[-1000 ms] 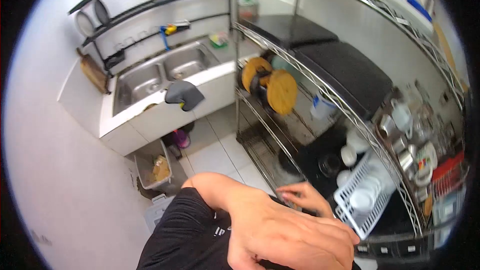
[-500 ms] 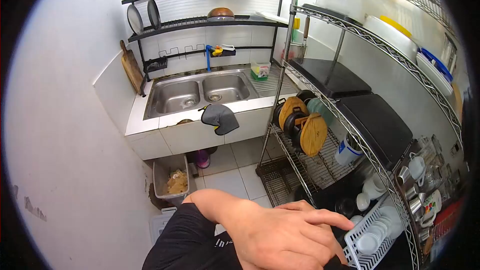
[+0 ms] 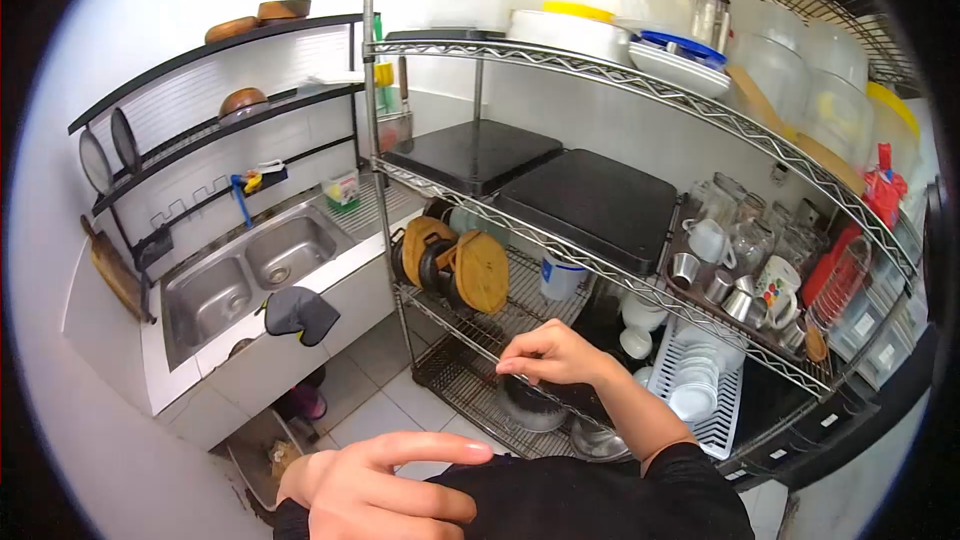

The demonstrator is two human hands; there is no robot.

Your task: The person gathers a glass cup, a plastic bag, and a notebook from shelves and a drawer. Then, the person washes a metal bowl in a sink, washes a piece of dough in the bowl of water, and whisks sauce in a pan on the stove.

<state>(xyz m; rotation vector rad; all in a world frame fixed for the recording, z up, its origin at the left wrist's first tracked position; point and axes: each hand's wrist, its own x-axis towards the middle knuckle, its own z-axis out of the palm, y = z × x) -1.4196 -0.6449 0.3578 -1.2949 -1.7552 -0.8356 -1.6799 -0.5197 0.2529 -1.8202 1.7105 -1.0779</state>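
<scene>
My left hand (image 3: pixel 385 490) is at the lower left, index finger stretched out to the right and the other fingers loosely bent and apart, holding nothing. Near the middle, my right hand (image 3: pixel 550 355) has its fingers bent together in a pinch; what lies between the fingertips, if anything, is too small to tell. It appears in front of the wire rack's lower shelf (image 3: pixel 465 333), and whether it touches it I cannot tell. Round wooden boards (image 3: pixel 481 272) and dark pans stand just above and left of it. A blue-and-white container (image 3: pixel 562 277) is behind it.
A double sink (image 3: pixel 290 247) with a grey mitt (image 3: pixel 300 315) on its front edge is at the left. Two black lids (image 3: pixel 590 205) lie on the rack. White dish rack (image 3: pixel 722 400) with cups, a tray of glasses and metal cups (image 3: pixel 720 285), and a bin (image 3: pixel 255 455) are around.
The view has swung right toward the rack. My hands, earlier overlapping at the bottom, are now apart, the left lower left and the right raised in the middle.
</scene>
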